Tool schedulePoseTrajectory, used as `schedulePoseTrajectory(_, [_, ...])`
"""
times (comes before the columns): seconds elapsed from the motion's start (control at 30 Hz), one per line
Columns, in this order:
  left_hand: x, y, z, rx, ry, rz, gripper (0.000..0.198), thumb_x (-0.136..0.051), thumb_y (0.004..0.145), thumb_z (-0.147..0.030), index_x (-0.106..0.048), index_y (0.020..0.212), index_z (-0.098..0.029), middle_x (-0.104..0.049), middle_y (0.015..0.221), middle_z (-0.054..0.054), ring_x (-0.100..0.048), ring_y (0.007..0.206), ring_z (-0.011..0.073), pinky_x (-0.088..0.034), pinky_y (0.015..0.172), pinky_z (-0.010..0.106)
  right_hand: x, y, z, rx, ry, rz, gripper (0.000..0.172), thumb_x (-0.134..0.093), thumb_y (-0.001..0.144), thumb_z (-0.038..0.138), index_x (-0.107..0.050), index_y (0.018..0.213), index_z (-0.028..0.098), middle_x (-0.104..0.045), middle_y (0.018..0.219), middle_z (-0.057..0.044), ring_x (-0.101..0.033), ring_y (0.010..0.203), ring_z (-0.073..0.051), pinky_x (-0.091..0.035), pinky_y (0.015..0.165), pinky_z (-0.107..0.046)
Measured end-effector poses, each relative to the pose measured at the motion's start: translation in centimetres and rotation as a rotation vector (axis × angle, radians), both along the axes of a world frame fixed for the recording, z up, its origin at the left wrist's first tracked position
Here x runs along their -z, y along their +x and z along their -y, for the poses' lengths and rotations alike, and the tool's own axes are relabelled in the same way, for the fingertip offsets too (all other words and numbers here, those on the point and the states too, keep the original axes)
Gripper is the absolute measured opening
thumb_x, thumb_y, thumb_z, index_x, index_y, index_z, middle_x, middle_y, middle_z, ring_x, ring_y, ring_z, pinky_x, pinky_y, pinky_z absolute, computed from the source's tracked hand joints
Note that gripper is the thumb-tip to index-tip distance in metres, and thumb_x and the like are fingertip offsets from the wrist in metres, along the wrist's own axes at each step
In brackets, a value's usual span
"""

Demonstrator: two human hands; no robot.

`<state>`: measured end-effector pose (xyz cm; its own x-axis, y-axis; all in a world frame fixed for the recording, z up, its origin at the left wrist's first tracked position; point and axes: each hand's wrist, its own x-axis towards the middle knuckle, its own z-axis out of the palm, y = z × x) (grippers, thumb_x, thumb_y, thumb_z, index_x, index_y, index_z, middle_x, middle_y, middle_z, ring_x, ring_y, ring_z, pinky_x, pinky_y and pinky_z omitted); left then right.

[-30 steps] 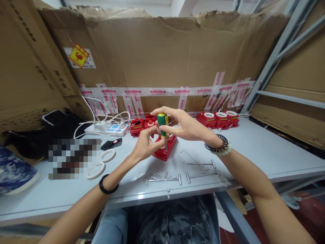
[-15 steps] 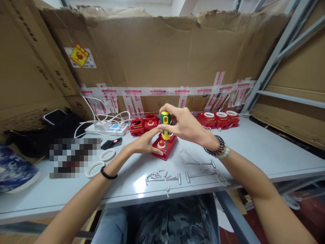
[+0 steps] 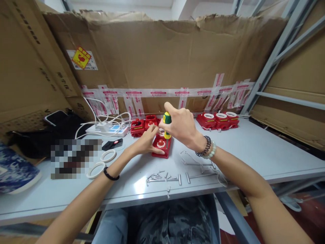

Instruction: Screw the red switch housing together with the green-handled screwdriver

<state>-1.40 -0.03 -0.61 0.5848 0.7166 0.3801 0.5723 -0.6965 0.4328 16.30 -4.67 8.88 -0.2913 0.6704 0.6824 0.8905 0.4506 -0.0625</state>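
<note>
My right hand (image 3: pixel 181 127) is wrapped round the handle of a green and yellow screwdriver (image 3: pixel 167 119), which stands nearly upright. The shaft points down into a red housing (image 3: pixel 166 154) with a round red dome (image 3: pixel 160 143) on it; the tip's exact contact I cannot make out. Against the left side of this housing, my left hand (image 3: pixel 146 140) grips it, thumb along the near edge and fingers behind. On the table in front lie several loose screws (image 3: pixel 157 175) and T-shaped metal rods (image 3: pixel 165 180), some with string attached.
Behind on the left stand more red housings (image 3: pixel 137 127) beside a white power strip (image 3: pixel 119 129) with cables. Three red housings with white rings (image 3: pixel 217 121) sit at the back right. Two loose white rings (image 3: pixel 108 155) lie at left. Cardboard (image 3: pixel 165 57) walls the back.
My right hand has turned and closed further round the screwdriver handle. The red housing is rotated slightly, and my left fingers have shifted up along its side.
</note>
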Motion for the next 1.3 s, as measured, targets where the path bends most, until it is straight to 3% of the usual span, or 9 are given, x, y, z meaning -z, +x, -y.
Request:
schedulePoseTrajectory(0.23, [-0.4,1.3,2.3,-0.264,0.085,-0.127,0.058,-0.074,0.063,-0.053,-0.045,0.099,-0.018,-0.043,0.1,0.009,-0.046,0.096,0.031,-0.046,0.085,0.052,0.0,0.2,-1.8,-0.056,0.006,-0.063,0.024,-0.066,0.073,0.03,-0.054,0.091,0.02,-0.051,0.058,0.0,-0.042,0.052,-0.013,-0.022,0.051,-0.027])
schedulePoseTrajectory(0.43, [-1.9,1.1,4.8,-0.303,0.032,-0.226,0.06,-0.073,0.063,-0.05,-0.049,0.105,-0.016,-0.043,0.1,0.009,-0.045,0.098,0.0321,-0.044,0.086,0.049,-0.1,1.2,-3.5,-0.138,0.003,-0.088,0.018,-0.063,0.073,0.026,-0.053,0.087,0.02,-0.046,0.057,0.003,-0.034,0.05,-0.01,-0.023,0.052,-0.026])
schedulePoseTrajectory(0.6, [-3.7,-0.5,5.9,-0.169,-0.081,-0.291,0.056,-0.062,0.077,-0.052,-0.05,0.122,-0.022,-0.048,0.101,0.008,-0.05,0.094,0.0285,-0.044,0.086,0.045,-0.5,3.4,-4.4,-0.383,-0.066,-0.21,0.015,-0.064,0.072,0.025,-0.052,0.08,0.019,-0.046,0.061,0.006,-0.036,0.054,-0.008,-0.029,0.055,-0.024])
schedulePoseTrajectory(0.77, [-4.5,-1.5,4.8,-0.04,-0.078,-0.261,0.026,-0.058,0.084,-0.043,-0.06,0.103,-0.025,-0.049,0.112,0.007,-0.05,0.106,0.0259,-0.042,0.094,0.043,-0.9,4.8,-4.4,-0.545,-0.054,-0.399,0.018,-0.061,0.079,0.033,-0.055,0.084,0.017,-0.05,0.07,0.004,-0.043,0.061,-0.009,-0.035,0.059,-0.024])
schedulePoseTrajectory(0.83, [-4.4,-1.6,4.1,0.01,-0.088,-0.206,0.033,-0.063,0.081,-0.04,-0.056,0.109,-0.025,-0.047,0.126,0.007,-0.045,0.119,0.0274,-0.038,0.101,0.043,-0.9,5.0,-3.9,-0.556,-0.055,-0.471,0.021,-0.06,0.08,0.037,-0.055,0.086,0.018,-0.05,0.07,0.004,-0.044,0.061,-0.009,-0.037,0.059,-0.024])
schedulePoseTrajectory(0.9, [-4.1,-1.7,3.4,0.076,-0.143,-0.171,0.053,-0.067,0.078,-0.039,-0.047,0.125,-0.028,-0.04,0.14,0.007,-0.037,0.131,0.0277,-0.033,0.107,0.043,-0.8,5.0,-3.2,-0.579,-0.079,-0.513,0.021,-0.06,0.081,0.037,-0.056,0.087,0.018,-0.05,0.069,0.004,-0.045,0.06,-0.009,-0.038,0.059,-0.024])
schedulePoseTrajectory(1.0, [-3.6,-1.8,2.7,0.137,-0.242,-0.172,0.065,-0.066,0.079,-0.041,-0.037,0.136,-0.031,-0.043,0.143,0.005,-0.041,0.131,0.0256,-0.034,0.107,0.04,-0.5,4.7,-1.9,-0.634,-0.127,-0.529,0.02,-0.061,0.081,0.036,-0.056,0.087,0.018,-0.051,0.07,0.004,-0.045,0.06,-0.009,-0.038,0.057,-0.024])
schedulePoseTrajectory(1.2, [-2.8,-1.4,2.5,-0.057,-0.092,-0.224,0.061,-0.066,0.073,-0.059,-0.052,0.121,-0.024,-0.052,0.128,0.009,-0.048,0.116,0.0302,-0.038,0.099,0.044,1.5,3.6,-0.1,-0.679,-0.268,-0.492,0.017,-0.061,0.081,0.033,-0.055,0.086,0.018,-0.047,0.065,0.006,-0.04,0.055,-0.007,-0.034,0.052,-0.022])
schedulePoseTrajectory(1.3, [-2.7,-1.2,2.8,-0.066,-0.081,-0.255,0.058,-0.063,0.073,-0.061,-0.053,0.114,-0.022,-0.055,0.119,0.009,-0.052,0.108,0.0286,-0.041,0.093,0.041,2.7,3.2,-0.3,-0.681,-0.31,-0.494,0.017,-0.061,0.081,0.033,-0.054,0.085,0.018,-0.047,0.064,0.006,-0.041,0.055,-0.007,-0.035,0.054,-0.022])
